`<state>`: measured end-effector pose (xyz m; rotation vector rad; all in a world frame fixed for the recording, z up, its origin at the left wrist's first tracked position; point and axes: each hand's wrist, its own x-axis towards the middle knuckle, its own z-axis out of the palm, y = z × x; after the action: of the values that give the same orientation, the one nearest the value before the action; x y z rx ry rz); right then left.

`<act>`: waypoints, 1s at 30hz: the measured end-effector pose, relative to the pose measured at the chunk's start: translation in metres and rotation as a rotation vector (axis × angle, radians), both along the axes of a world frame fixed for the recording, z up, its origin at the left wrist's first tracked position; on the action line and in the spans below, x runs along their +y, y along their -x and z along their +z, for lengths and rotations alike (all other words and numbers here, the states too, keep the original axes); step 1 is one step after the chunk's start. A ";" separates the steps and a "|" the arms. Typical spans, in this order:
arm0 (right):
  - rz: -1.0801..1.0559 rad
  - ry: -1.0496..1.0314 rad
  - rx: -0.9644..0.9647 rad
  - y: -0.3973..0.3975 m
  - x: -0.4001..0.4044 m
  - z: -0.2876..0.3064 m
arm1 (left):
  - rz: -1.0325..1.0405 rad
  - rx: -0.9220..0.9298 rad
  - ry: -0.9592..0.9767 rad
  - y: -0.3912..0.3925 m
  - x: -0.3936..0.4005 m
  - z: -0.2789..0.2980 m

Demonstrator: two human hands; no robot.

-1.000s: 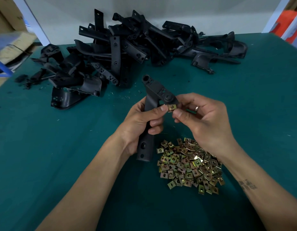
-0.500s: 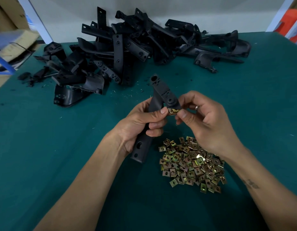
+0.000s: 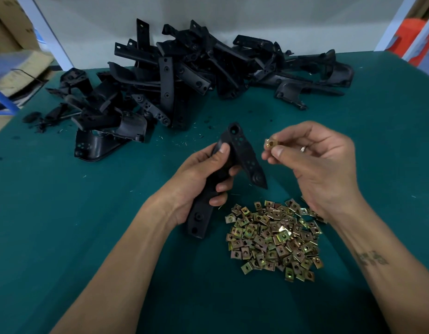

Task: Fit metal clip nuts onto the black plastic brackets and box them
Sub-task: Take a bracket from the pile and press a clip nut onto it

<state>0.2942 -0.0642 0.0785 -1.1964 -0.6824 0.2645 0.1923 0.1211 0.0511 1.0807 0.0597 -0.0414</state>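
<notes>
Pulling the clip nut [image 3: 270, 143] back off the bracket [image 3: 235, 162], your right hand [image 3: 322, 165] pinches it just beside; your left hand [image 3: 204, 177] grips the bracket above the desk [image 3: 64, 225]. It isn't seated; retry.

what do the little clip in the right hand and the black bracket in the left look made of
Clip nut: seemingly thin metal with a yellowish plated finish, glinting like the pile. Bracket: likely moulded plastic, matt black, with dull highlights and formed holes. Table cover: perhaps teal felt or cloth, flat and non-reflective.
</notes>
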 end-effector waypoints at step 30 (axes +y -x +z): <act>-0.041 0.166 0.082 0.005 0.002 0.002 | 0.121 0.001 0.019 0.000 -0.008 0.004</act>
<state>0.2896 -0.0623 0.0807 -1.3491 -0.5715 0.3391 0.1927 0.1130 0.0548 1.0562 0.1255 0.0666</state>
